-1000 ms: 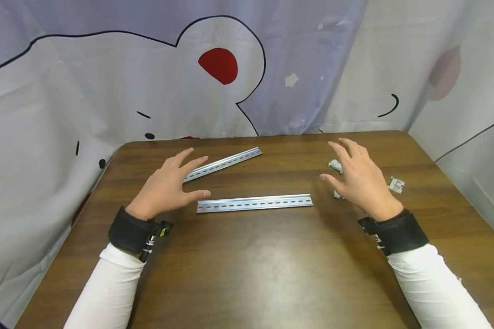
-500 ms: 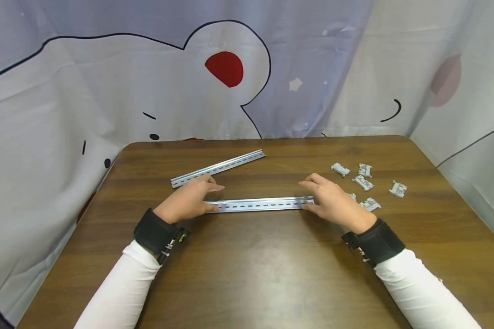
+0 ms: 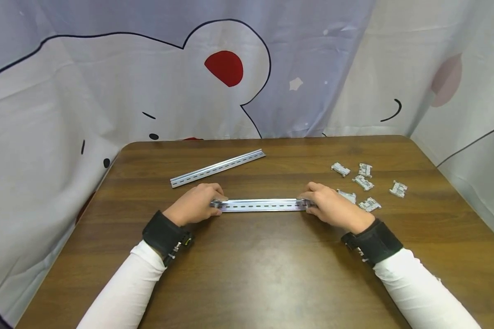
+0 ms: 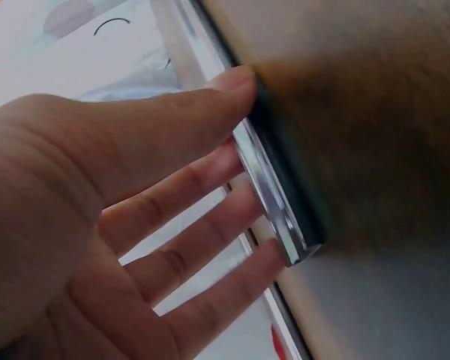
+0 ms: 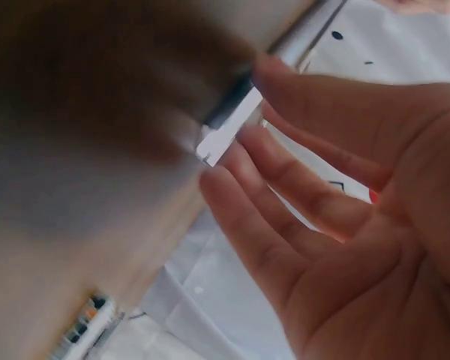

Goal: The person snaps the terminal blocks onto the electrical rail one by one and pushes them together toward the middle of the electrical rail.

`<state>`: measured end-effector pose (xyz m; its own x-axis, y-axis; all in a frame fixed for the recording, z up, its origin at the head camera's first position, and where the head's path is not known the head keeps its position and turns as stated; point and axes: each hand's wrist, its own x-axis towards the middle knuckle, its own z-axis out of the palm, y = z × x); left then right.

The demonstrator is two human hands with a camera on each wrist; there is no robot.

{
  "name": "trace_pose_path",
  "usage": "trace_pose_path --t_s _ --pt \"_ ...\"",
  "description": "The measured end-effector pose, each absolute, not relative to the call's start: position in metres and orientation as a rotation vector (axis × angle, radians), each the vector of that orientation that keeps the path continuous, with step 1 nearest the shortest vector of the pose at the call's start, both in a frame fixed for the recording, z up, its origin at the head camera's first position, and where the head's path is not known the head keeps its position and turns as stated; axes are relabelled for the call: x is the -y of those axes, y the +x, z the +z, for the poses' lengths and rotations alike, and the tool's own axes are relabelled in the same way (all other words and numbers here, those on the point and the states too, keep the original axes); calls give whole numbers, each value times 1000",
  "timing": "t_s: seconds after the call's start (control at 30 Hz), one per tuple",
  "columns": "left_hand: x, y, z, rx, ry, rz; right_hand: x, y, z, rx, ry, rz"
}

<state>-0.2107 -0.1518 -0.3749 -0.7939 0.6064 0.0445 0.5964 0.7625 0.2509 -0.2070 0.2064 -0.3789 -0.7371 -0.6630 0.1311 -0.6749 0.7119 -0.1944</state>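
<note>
With the left hand (image 3: 195, 202) and right hand (image 3: 332, 206) each pinching an end of the near metal strip (image 3: 261, 205) over the desk (image 3: 247, 265) (the far strip (image 3: 218, 168) lies beyond), one grip loosening or lifting sooner could tilt it or let it slip.

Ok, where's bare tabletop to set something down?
Widest: the tabletop nearside of the held DIN rail, between the white sleeves. Smaller: between the angled DIN rail and the small white modules. Crowded: beside the right hand, among those modules.

6 pieces (image 3: 362, 183) lie right of 2 rails (image 3: 263, 205).
</note>
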Motion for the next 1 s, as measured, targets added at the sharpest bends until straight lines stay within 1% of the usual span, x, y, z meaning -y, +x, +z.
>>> trace_pose_path --t_s 0.3,0.5,0.63,0.83,1.0 --pt "137 -201 -370 -2782 1017 458 -217 -203 -363 3054 1118 393" --pt "129 -188 -367 -2768 1013 400 -218 -196 -361 3108 1132 379" --pt "133 -178 -369 -2813 993 424 -217 -191 -360 3086 1147 371" --pt "144 -175 -382 -2834 918 579 -224 -188 -364 3044 1155 503" --pt "141 -177 -387 -2786 863 685 -242 -198 -371 2992 1161 660"
